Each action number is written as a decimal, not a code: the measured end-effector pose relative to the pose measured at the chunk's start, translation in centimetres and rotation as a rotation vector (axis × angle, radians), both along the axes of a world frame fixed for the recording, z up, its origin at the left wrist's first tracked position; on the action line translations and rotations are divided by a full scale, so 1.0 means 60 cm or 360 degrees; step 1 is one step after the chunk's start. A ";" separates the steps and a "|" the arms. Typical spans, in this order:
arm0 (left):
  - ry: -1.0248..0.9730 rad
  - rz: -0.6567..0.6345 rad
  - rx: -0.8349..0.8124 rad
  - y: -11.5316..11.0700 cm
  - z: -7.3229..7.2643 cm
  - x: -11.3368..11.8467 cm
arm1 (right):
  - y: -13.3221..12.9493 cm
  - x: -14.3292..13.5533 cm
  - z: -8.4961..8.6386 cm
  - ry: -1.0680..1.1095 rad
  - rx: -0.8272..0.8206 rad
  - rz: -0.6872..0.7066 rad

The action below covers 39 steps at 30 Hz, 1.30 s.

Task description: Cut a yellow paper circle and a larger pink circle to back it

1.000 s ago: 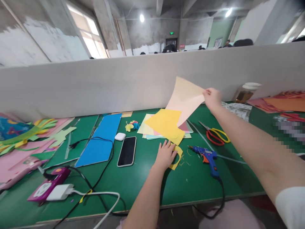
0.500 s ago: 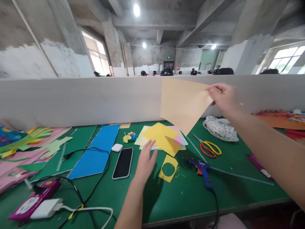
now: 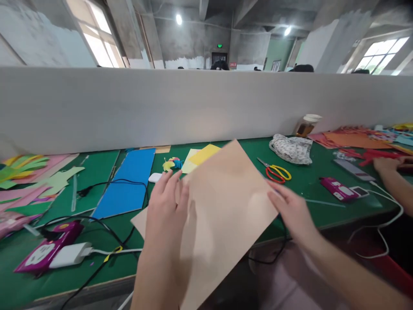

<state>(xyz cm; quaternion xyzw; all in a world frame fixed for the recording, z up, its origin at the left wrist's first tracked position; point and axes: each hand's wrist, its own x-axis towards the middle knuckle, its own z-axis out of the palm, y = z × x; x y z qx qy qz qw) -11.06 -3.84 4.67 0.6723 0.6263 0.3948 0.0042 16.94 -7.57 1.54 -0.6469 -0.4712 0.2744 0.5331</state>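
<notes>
A large tan sheet of paper (image 3: 227,193) is tilted above the table's front edge, with one corner pointing away from me. My right hand (image 3: 292,209) pinches its right corner between thumb and fingers. Over the left part of the sheet lies my left hand (image 3: 166,204), fingers stretched out and somewhat apart, not closed round it. Behind the sheet, yellow paper (image 3: 204,153) and pale paper (image 3: 189,160) show in part. Red-and-yellow-handled scissors (image 3: 275,172) rest beyond my right hand. The sheet covers the middle of the table.
On the left are a blue board (image 3: 129,185), a black cable, a purple power strip (image 3: 53,245) and paper cut-outs (image 3: 48,185). A patterned cloth pouch (image 3: 290,149) and a jar (image 3: 308,125) stand near the white partition (image 3: 145,107). Another person's hand (image 3: 392,168) is at far right.
My right hand has brought the tan sheet down and toward me from in front of the partition. My left hand has shifted left onto it. The view has tipped downward.
</notes>
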 end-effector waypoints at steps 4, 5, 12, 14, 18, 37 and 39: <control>0.0373 -0.0244 -0.0614 0.001 -0.008 0.003 | -0.062 -0.035 -0.125 0.0259 -0.0365 -0.0188; 0.0465 -0.0279 -0.0733 0.001 -0.008 0.002 | -0.071 -0.042 -0.140 0.0302 -0.0365 -0.0237; 0.0672 -0.0488 -0.0872 -0.009 -0.033 0.040 | -0.100 -0.072 -0.172 0.0400 -0.0519 -0.0148; 0.0751 -0.0699 -0.0926 -0.004 -0.066 0.072 | -0.107 -0.073 -0.177 0.0374 -0.0539 -0.0113; 0.0783 -0.0828 -0.0944 0.007 -0.126 0.115 | -0.100 -0.059 -0.170 0.0241 -0.0462 0.0092; 0.0588 -0.0865 -0.0456 0.033 -0.219 0.114 | 0.200 -0.101 -0.069 -0.1321 -0.0640 0.1035; 0.0546 -0.0899 -0.0433 0.034 -0.223 0.110 | 0.199 -0.109 -0.072 -0.1482 -0.0666 0.1062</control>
